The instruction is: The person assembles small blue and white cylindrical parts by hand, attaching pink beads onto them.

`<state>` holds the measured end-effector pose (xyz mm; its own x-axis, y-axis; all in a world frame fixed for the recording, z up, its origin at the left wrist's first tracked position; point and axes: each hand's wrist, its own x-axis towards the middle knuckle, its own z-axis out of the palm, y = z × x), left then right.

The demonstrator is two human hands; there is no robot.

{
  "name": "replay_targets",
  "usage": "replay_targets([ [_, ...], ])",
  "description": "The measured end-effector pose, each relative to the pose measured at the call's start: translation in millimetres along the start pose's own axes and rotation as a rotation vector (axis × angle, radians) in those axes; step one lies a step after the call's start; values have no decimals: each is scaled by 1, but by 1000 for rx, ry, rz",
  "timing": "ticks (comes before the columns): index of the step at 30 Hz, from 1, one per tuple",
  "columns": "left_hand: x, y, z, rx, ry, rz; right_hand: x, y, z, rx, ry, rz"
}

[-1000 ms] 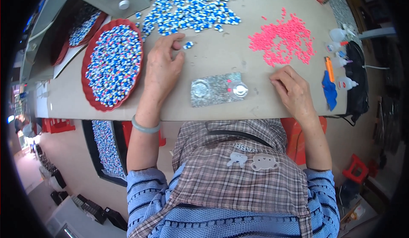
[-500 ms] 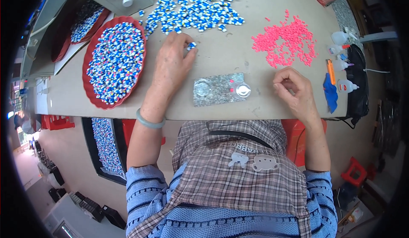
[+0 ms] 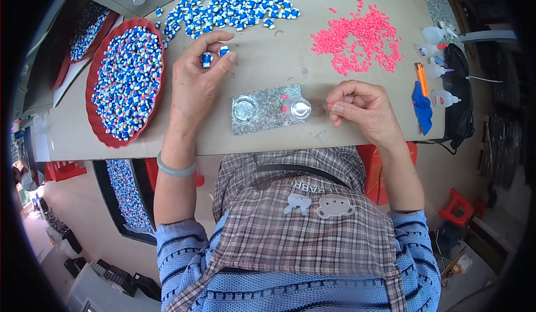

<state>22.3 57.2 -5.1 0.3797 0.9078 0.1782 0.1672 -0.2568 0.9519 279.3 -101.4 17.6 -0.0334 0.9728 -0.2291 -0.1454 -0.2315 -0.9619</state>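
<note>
Blue-white bead point(image 3: 206, 60) is pinched in left hand point(image 3: 195, 83) fingers, pink bit point(image 3: 330, 106) in right hand point(image 3: 363, 108); either's easily dropped if the grip's loosened.

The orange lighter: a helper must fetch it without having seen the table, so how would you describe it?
Look at the far right end of the table, beside the black bag. Among small white glue bottles lies the orange lighter, just above a blue cloth. It is the only slim orange stick there.

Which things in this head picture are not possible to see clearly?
- Pink bit in the right hand: head view, curled fingers hide most of it.
- Black tray of pieces: the table edge covers its top.
- Far red tray: dark fisheye rim cuts it.
- Glue bottles: too small for detail.
</note>
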Motion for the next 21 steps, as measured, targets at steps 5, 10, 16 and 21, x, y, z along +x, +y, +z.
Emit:
replay_targets([
  [5, -9, 4, 0, -127, -46, -77, 4, -14, 11, -5, 6, 23],
  [10, -19, 8, 0, -284, -84, -209, 9, -19, 19, -13, -2, 50],
  [16, -30, 20, -3, -450, -129, -401, 11, -23, 26, -76, 2, 16],
  [21, -35, 25, -4, -491, -128, -401, 12, -27, 28, -149, -7, 37],
])
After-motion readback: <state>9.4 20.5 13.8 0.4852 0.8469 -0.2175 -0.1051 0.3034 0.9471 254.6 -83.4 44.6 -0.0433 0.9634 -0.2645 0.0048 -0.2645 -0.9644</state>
